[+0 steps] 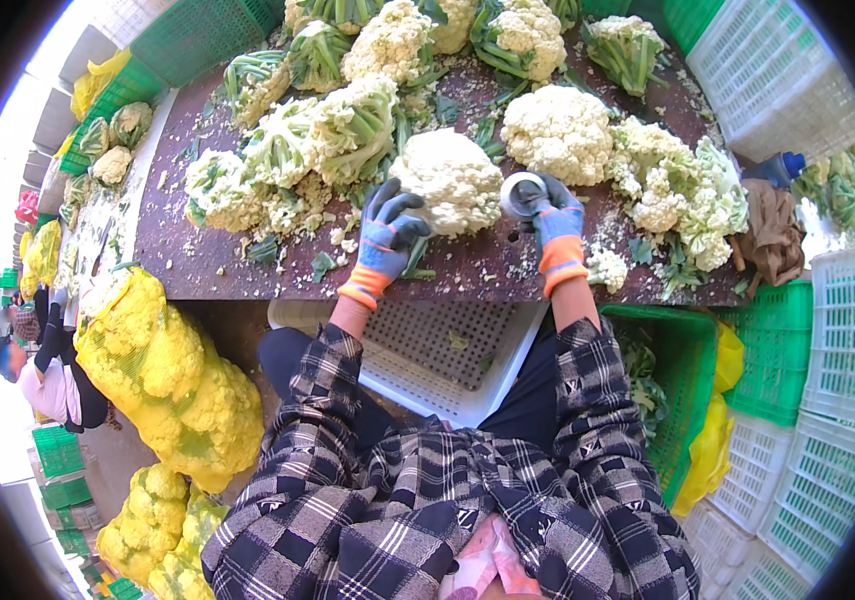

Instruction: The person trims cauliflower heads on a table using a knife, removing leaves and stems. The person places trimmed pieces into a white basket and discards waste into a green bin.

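A whitish cauliflower head [448,180] lies on the dark, crumb-strewn tabletop [472,274] between my two gloved hands. My left hand [391,229] is at its left side with fingers curled; whether it touches the head I cannot tell. In my right hand [553,217] is a white ring-shaped object [521,193], perhaps a roll of tape, close to the head's right side. Another cauliflower head [557,135] sits just behind that hand. Trimmed cauliflower pieces with green stalks [356,127] are heaped at the left, and more broken florets [679,187] lie at the right.
Below the table edge a white plastic crate [427,409] stands between my legs. A green crate [679,405] with leaves is at the right, beside stacked crates [844,330]. Yellow mesh sacks of cauliflower [172,375] stand at the left. Farther left a person [52,386] sits.
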`<action>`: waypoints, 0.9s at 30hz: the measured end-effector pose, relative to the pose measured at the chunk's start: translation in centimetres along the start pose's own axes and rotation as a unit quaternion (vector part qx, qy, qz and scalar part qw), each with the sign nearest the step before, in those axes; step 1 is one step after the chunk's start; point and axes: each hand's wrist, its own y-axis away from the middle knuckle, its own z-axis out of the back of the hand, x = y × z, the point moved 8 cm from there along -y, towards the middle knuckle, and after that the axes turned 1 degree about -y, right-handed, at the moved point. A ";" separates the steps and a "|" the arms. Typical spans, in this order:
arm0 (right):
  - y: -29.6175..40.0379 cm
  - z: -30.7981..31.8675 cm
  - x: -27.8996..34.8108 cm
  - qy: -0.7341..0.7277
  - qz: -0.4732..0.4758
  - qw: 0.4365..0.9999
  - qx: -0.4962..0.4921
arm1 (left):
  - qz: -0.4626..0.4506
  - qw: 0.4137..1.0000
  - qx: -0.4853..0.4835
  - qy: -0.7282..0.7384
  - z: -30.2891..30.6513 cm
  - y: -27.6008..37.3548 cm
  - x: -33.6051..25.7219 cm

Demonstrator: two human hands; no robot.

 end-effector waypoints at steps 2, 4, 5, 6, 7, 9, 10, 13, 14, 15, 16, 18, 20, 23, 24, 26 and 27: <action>1.4 -1.8 -0.6 0.017 -0.038 0.999 0.008 | 0.135 0.979 -0.038 0.145 0.2 2.1 2.0; 1.4 -2.0 -1.2 0.056 -0.005 0.998 0.003 | 0.194 0.967 -0.068 0.151 0.6 2.2 3.4; 1.4 -1.8 -1.7 0.049 -0.006 0.999 -0.005 | 0.232 0.966 -0.090 0.076 0.7 2.4 4.0; 1.2 -1.8 -2.0 0.048 0.004 0.999 -0.015 | 0.258 0.960 -0.079 0.074 0.6 1.8 4.1; 0.9 -1.8 -1.8 0.050 0.017 0.998 -0.025 | 0.282 0.954 -0.071 0.074 0.3 0.7 4.0; 1.4 -3.0 -0.3 0.049 0.009 0.998 -0.032 | 0.258 0.966 -0.002 -0.001 -1.9 -0.4 5.0; 1.5 -3.8 1.0 0.073 0.056 0.995 -0.022 | 0.243 0.969 0.035 -0.037 -2.9 -1.0 5.0; 0.5 -6.5 2.5 0.155 0.169 0.973 0.003 | 0.309 0.949 0.043 0.043 -4.2 -1.1 5.6; 0.1 -7.6 1.9 0.272 0.152 0.950 0.035 | 0.318 0.946 0.047 0.034 -4.6 -1.1 5.8; -0.2 -9.1 1.6 0.383 0.133 0.911 0.072 | 0.329 0.942 0.055 0.035 -4.4 -0.8 6.0; -0.4 -9.5 2.2 0.471 0.134 0.867 0.095 | 0.333 0.940 0.065 0.044 -4.4 -1.0 5.5; -4.9 -6.1 -0.6 0.245 -0.032 0.964 0.097 | 0.314 0.947 0.054 0.030 -3.9 -0.9 5.3; -9.9 -0.5 -0.9 0.311 -0.036 0.949 0.026 | 0.303 0.949 0.062 0.056 -4.7 -1.7 4.8; -6.7 -6.6 3.2 0.343 0.020 0.939 0.016 | 0.304 0.951 0.046 0.035 -3.3 0.2 6.6; -8.2 -5.9 2.7 0.288 0.028 0.957 -0.020 | 0.285 0.957 0.045 0.027 -3.8 -1.0 5.2; -5.6 -12.8 5.2 0.341 0.043 0.937 0.067 | 0.290 0.956 0.038 0.001 -2.9 -0.6 5.2; -5.7 -14.9 5.6 0.421 0.066 0.897 0.120 | 0.299 0.953 0.046 0.007 -3.0 -0.4 5.2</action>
